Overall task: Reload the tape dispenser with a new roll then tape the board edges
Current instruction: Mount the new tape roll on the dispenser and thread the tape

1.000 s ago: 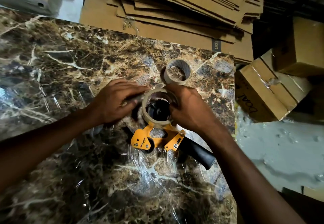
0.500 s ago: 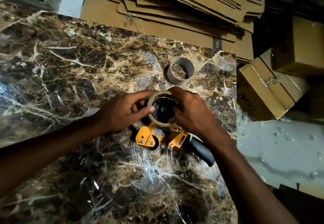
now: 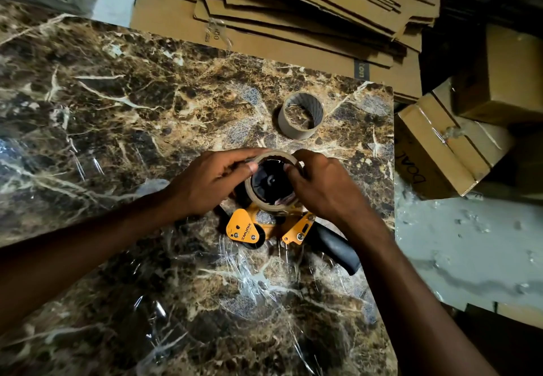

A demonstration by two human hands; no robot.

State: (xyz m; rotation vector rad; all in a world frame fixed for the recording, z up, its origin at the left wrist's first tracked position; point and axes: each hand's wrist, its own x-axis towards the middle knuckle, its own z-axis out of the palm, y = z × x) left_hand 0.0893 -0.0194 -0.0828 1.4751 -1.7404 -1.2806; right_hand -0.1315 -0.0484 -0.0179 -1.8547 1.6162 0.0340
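An orange tape dispenser [image 3: 249, 230] with a black handle lies on its side on the marble-patterned board [image 3: 117, 105]. A new roll of clear tape [image 3: 264, 203] sits around the dispenser's black hub. My left hand [image 3: 211, 183] grips the roll's left rim, thumb on its top edge. My right hand [image 3: 323, 187] holds the right rim, fingertips over the edge. An empty cardboard tape core [image 3: 301, 115] stands on the board just beyond the roll.
The board is wrapped in crinkled clear film and its right edge runs beside the dispenser handle. Flattened cardboard sheets [image 3: 293, 8] are stacked behind it. Brown boxes [image 3: 446, 143] lie on the grey floor [image 3: 470, 243] to the right.
Both hands have worked the roll further down over the black hub. The left thumb has moved up onto the roll's rim. The view has shifted slightly.
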